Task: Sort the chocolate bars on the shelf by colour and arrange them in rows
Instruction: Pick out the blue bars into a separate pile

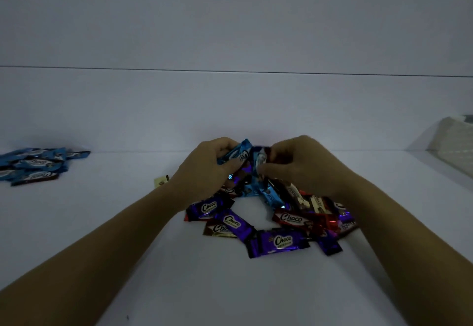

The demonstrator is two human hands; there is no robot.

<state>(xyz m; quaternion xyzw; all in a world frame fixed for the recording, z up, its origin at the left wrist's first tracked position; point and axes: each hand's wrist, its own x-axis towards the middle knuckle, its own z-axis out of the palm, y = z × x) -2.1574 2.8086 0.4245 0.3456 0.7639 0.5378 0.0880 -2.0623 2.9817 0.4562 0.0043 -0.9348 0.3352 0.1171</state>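
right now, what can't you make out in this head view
Head view: left hand and right hand cover the held bars; their count is unclear.
Head view: mixed pile overlaps itself, hiding lower bars' colours.
Head view: blue pile is cut by the left frame edge.
Head view: pale object at the right edge is cut off and dim.
Head view: yellowish piece by the left wrist is too small to identify.

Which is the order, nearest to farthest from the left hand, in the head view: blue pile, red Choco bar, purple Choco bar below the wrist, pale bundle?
From the left hand:
1. purple bar, just below its wrist.
2. red bar, further right and nearer the camera.
3. blue pile, set apart at far left.
4. pale bundle, at the right edge, farthest.
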